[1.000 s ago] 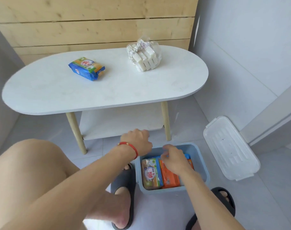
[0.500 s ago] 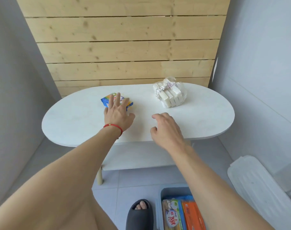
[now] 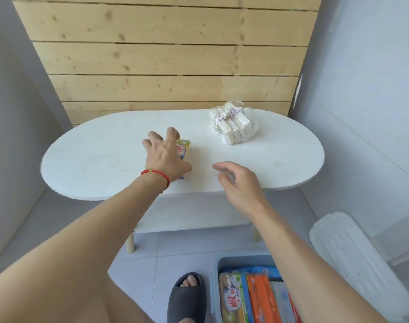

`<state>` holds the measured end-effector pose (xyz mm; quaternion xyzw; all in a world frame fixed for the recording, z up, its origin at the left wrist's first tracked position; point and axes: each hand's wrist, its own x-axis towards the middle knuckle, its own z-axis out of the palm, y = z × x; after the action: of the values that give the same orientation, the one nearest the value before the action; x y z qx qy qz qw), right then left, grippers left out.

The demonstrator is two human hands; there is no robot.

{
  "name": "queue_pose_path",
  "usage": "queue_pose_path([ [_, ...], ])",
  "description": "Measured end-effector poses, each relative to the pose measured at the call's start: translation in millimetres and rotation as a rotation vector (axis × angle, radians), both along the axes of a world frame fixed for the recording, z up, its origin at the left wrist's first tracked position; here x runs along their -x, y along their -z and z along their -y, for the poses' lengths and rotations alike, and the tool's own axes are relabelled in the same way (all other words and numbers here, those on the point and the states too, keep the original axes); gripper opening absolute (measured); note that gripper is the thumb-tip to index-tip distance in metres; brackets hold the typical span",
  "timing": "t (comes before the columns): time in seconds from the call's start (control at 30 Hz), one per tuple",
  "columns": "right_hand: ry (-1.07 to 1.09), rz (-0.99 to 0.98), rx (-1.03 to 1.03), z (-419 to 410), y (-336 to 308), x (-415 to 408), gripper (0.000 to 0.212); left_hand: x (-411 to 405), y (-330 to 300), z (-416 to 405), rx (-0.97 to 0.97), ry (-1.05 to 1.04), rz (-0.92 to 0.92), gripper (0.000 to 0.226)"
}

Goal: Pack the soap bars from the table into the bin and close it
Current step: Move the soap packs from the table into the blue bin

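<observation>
A blue and yellow wrapped soap pack [image 3: 185,149] lies on the white oval table [image 3: 101,159], mostly hidden under my left hand [image 3: 166,157], which is pressed down over it with the thumb around its right side. My right hand [image 3: 238,183] hovers above the table's front edge, fingers loosely apart and holding nothing. A bundle of white soap bars [image 3: 234,129] in clear plastic sits at the back right of the table. On the floor below, the grey-blue bin [image 3: 240,258] stands without its lid, with several wrapped soap packs standing inside.
The bin's translucent white lid [image 3: 352,259] lies on the floor to the right, near the wall. My foot in a dark sandal [image 3: 187,297] is just left of the bin. A wooden plank wall backs the table, which has a lower shelf.
Both hands rose from the bin to the table. My left hand has settled over the soap pack and closed around it; my right hand has stayed near the front edge.
</observation>
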<state>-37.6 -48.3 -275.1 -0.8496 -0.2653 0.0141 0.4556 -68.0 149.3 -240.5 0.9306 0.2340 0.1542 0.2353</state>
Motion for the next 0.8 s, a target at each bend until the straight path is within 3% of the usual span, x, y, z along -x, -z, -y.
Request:
queue_pose_path([
  [0.07,-0.085,0.181,-0.02,16.0,5.4,9.2,0.047,17.5,-7.4,15.5,0.045,0.108,-0.012,0.063],
  [0.17,-0.15,0.588,0.201,40.1,22.8,26.3,0.074,53.0,-10.9,51.0,0.327,0.302,0.067,0.055],
  [0.27,0.025,1.006,0.249,70.2,34.7,37.4,0.049,74.0,-1.2,86.1,0.503,0.439,0.038,0.054],
  [0.33,-0.045,1.117,0.293,93.8,45.4,36.4,0.038,76.7,14.1,96.5,0.621,0.513,-0.068,0.058],
  [0.47,-0.337,0.831,0.572,131.3,85.9,43.8,0.044,78.6,80.8,107.3,0.669,0.535,-0.294,0.042],
  [0.57,-0.254,0.58,0.734,151.1,130.1,54.5,0.039,88.7,141.2,116.7,0.713,0.26,-0.427,0.047],
  [0.63,-0.17,0.5,0.791,154.2,148.8,56.8,0.039,94.4,173.4,117.6,0.616,0.097,-0.507,0.041],
  [0.73,-0.121,0.44,0.806,141.5,165.8,57.3,0.039,101.5,201.4,122.6,0.474,0.082,-0.603,0.038],
  [0.8,-0.145,0.409,0.843,126.5,177.8,60.1,0.034,103.1,211.0,126.5,0.452,0.072,-0.552,0.038],
])
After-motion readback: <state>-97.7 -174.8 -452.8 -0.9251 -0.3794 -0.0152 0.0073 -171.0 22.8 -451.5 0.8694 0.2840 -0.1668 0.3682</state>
